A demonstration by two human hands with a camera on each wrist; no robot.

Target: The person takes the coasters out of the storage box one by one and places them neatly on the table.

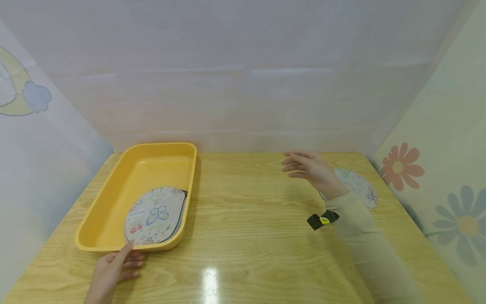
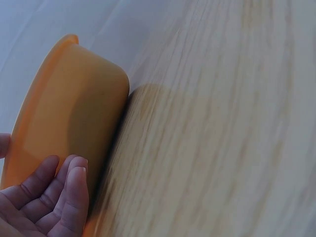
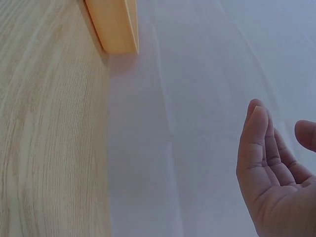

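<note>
With our left hand (image 1: 108,271) we pinch the near edge of the yellow tray (image 1: 152,172), thumb on the rim and fingers outside. A round pad with drawings (image 1: 153,219) lies in the tray, at the near right. Our right hand (image 1: 312,171) is up over the table (image 1: 239,219), fingers loose, thumb apart, near another round pad (image 1: 360,189).

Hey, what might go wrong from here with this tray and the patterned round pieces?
Only the left hand holds the yellow tray, at its near edge, so lifting might tip it. The round patterned piece inside could then slide. The right sleeve overlaps the other patterned piece in the head view; if lowered, it might nudge that piece.
</note>
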